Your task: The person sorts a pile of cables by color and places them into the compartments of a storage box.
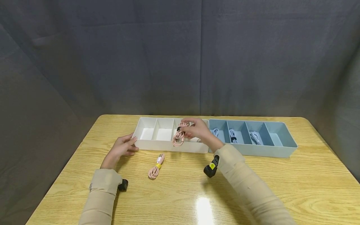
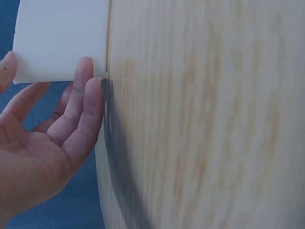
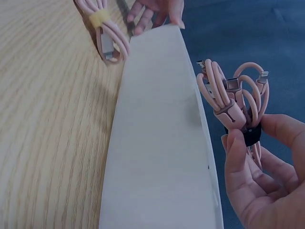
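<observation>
The surface bore a white tray, nearly bare, and a blue tray with white cables. The right hand pinched a pink cable over the white tray; the left hand, fingers relaxed, touched its corner. The tray's right end was hidden.

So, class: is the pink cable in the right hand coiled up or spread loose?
Coiled. The pink cable hangs in bundled loops cinched by a black tie, pinched by the right hand above the white tray.

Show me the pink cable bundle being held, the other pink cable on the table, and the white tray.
held pink cable bundle [image 1: 179, 136], head view, middle of the coils.
pink cable on the table [image 1: 156, 167], head view, near its yellow tie.
white tray [image 1: 168, 145], head view, front wall.
</observation>
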